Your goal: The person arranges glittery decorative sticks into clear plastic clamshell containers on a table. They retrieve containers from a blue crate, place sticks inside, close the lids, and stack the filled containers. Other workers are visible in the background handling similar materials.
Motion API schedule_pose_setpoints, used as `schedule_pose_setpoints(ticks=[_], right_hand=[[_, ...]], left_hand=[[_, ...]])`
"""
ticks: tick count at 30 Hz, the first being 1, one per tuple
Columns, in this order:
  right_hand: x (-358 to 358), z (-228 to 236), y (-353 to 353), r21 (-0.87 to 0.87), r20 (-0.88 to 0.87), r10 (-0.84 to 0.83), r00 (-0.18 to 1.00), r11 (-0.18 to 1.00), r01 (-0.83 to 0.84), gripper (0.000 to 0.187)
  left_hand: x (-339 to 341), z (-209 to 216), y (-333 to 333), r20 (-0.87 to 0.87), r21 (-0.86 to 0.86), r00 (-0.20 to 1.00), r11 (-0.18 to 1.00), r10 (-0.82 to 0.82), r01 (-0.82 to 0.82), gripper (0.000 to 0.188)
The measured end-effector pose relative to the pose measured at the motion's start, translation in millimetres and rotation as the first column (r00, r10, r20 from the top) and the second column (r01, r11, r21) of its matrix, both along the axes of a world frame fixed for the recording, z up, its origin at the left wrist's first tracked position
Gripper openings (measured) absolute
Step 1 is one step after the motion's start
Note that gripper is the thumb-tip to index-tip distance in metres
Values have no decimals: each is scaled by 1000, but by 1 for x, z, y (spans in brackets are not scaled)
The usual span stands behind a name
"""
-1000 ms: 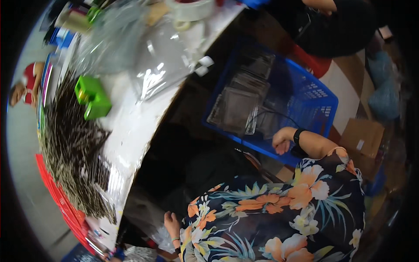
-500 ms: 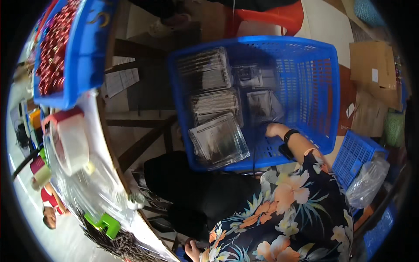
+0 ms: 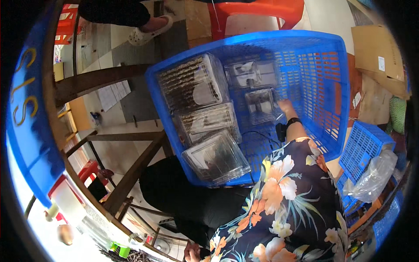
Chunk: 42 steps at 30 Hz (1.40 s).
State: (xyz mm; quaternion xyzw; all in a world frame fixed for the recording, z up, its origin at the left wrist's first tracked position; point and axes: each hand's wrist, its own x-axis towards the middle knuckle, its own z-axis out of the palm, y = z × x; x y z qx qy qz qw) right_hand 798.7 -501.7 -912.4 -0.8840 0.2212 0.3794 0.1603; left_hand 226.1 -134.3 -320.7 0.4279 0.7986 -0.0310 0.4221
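Observation:
In the large blue basket (image 3: 301, 37), my right hand (image 3: 286, 106) reaches down beside a small stack of clear plastic packs (image 3: 261, 105), at its right edge. Its fingertips are blurred, so I cannot make out whether they grip the pack. A black band circles that wrist. Larger stacks of flat clear packs fill the basket's left side: a tall dark-edged stack (image 3: 192, 85), a middle stack (image 3: 209, 124) and a tilted front stack (image 3: 216, 157). More small packs (image 3: 248, 73) lie behind. My left hand (image 3: 192, 252) is low at the bottom edge, fingers curled, their contents hidden.
A wooden table frame (image 3: 131, 174) stands to the left, with a blue bin (image 3: 30, 113) above it. A red stool (image 3: 257, 13) is behind the basket, near another person's foot (image 3: 152, 30). Cardboard box (image 3: 377, 50) and small blue crate (image 3: 364, 148) stand right.
My view has shifted, showing less of the tabletop at left. My right hand has moved farther into the basket, up to the small packs' right edge. My left hand stays low.

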Motion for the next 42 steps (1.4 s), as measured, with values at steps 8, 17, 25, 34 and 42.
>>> schedule_pose_setpoints(ticks=[8,17,25,34,42], right_hand=[[-45,-5,70,233,31,-68,997,971,59,88],[-47,36,145,346,-81,218,973,921,-178,47],[-6,94,71,-213,96,287,953,941,-262,65],[-108,-69,55,683,-58,-478,876,621,384,64],[-54,40,105,534,-326,-87,941,805,259,63]], left_hand=[[-8,15,-6,-120,-112,986,988,-117,103,40],[-17,33,-8,-157,-183,968,969,-195,166,37],[-33,36,-11,-155,-231,964,957,-214,175,35],[-44,32,-23,-133,-274,970,948,-205,163,33],[-90,40,-15,-53,-282,977,942,-205,182,33]])
